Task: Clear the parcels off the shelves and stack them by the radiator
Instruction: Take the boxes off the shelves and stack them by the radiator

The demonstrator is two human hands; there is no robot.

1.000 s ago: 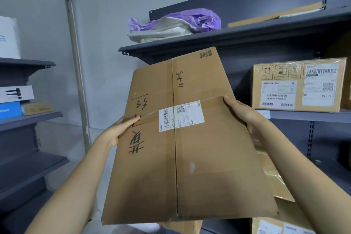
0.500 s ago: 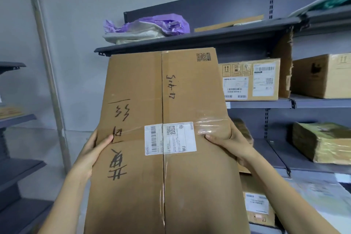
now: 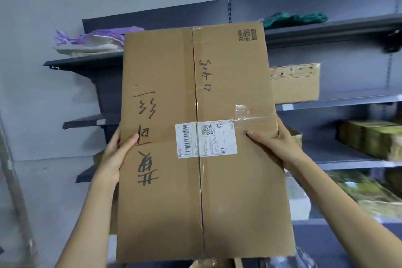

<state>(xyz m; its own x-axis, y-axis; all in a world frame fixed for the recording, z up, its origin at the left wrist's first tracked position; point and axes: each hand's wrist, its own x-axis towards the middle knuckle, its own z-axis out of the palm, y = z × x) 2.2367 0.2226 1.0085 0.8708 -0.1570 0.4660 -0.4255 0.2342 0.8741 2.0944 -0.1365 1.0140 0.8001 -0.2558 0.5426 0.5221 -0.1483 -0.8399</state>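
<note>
The box [image 3: 200, 137] fills the middle of the view, held upright in the air, its taped seam running from 12 to 6 o'clock. Compared with a second ago it stands squarer to the camera, and the shelves [image 3: 348, 98] behind have slid from 3 o'clock toward centre, so the person seems to be turning with the load, not yet walking off with it.

The left hand [image 3: 113, 154] clasps the box's 9 o'clock edge, thumb laid flat on the front by the handwriting, fingers hidden behind. The right hand [image 3: 274, 143] clasps the 3 o'clock edge just past the label [image 3: 206, 139], thumb on the tape (its fingers are hidden too). Both grips sit lower on the box than a second ago.

For the task, this parcel looks clear of the shelf and in carry. No radiator shows. More work remains: a carton [image 3: 295, 85] at 2 o'clock and wrapped bundles [image 3: 374, 137] at 3 o'clock sit on the shelves
</note>
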